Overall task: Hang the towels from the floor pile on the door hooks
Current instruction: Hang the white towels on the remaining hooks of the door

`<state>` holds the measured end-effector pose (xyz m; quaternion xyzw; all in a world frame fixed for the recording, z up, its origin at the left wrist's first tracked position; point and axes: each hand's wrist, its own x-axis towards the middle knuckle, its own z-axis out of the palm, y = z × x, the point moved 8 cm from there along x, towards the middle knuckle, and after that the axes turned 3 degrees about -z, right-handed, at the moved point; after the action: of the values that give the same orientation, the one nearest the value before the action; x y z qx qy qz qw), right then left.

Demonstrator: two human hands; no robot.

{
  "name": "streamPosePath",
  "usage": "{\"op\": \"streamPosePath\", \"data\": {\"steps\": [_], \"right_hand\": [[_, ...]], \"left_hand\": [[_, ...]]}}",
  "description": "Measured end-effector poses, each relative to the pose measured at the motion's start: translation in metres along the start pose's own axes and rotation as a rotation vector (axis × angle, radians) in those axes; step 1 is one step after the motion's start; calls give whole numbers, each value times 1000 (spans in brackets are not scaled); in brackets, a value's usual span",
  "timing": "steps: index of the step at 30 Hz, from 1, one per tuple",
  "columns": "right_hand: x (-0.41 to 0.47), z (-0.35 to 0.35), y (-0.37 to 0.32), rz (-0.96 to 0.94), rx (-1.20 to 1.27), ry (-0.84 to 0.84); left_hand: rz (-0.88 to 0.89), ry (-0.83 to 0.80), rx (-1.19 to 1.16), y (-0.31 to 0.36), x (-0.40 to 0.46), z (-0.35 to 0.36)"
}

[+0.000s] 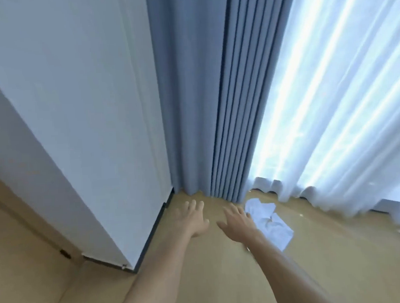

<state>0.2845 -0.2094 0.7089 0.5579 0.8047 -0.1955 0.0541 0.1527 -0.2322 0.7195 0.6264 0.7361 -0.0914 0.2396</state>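
Both arms reach forward over the wooden floor [318, 261]; left hand [193, 218] and right hand [237, 222] are spread flat, holding nothing. A crumpled white towel [272, 224] lies just beside the right hand, near the curtains [214, 103]

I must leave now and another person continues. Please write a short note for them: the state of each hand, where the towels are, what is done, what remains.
Left hand: open, holds nothing, stretched out above the floor.
Right hand: open, holds nothing, next to the towel.
White towel: crumpled on the floor near the curtains.
Door hooks: not in view.
Done: no hung towel is visible.
Left: pick up the towel and hang it on a hook.
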Motion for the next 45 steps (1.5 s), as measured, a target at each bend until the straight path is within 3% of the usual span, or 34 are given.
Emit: {"op": "streamPosePath", "data": {"steps": [8,16,26,34,45], "right_hand": [[-49,-28,198,321,62,87],[-39,-28,319,545,87,55],[70,-54,399,575,90,71],[120,-50,465,591,86,-7],[212,16,564,414,47,-142]], "left_hand": [[294,-78,186,208,47,30],[427,-132,347,306,121,54],[414,-103,400,351,265,28],[412,-158,383,394,326,36],[179,-202,312,399,416,109]]}}
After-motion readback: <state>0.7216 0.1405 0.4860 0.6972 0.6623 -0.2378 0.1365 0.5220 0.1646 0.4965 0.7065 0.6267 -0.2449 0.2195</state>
